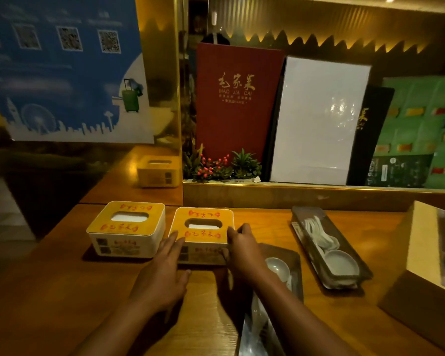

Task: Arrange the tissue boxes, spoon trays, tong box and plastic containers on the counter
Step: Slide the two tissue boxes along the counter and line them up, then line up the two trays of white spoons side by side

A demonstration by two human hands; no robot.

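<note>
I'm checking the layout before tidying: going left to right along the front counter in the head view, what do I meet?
Left tissue box → second tissue box → angled spoon tray → gold box. The nearer spoon tray is left out, since an arm overlaps it.

Light: dim and warm for you, from the zigzag golden strip lamp at 1 o'clock.
Glare: glossy white rectangular board flares.
Edges: bowed, soft at 9 o'clock.

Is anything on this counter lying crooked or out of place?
The far spoon tray lies slanted to the counter edge, while the left tissue box and right tissue box sit nearly square. Nothing looks spilled.
</note>
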